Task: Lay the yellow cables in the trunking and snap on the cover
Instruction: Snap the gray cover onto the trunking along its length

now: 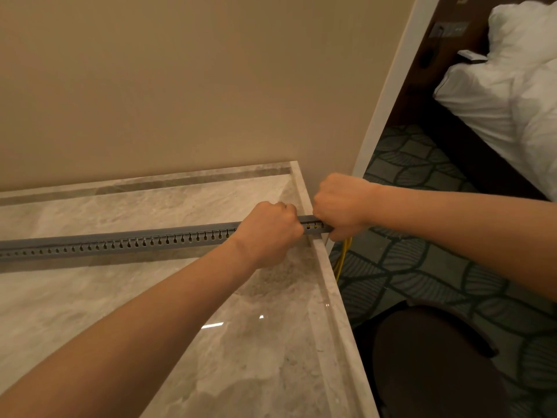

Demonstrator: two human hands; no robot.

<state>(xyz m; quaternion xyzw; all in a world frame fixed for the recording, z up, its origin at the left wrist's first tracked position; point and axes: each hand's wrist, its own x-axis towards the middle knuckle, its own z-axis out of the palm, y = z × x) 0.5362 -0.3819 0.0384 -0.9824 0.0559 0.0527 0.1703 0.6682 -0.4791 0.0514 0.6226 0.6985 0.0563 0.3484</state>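
A long grey slotted trunking (120,241) lies across the marble tabletop (150,297), running from the left edge to the table's right rim. Its grey cover sits on top along its length. Yellow shows through the slots near the right end. My left hand (268,230) is closed around the trunking close to that end. My right hand (340,206) grips the very end of the trunking past the table rim. Yellow cables (342,257) hang down from under my right hand toward the floor.
A beige wall (180,86) stands right behind the table. To the right are a white door frame (388,86), patterned green carpet (422,267), a bed with white bedding (512,86) and a dark round stool (437,366) by the table's corner.
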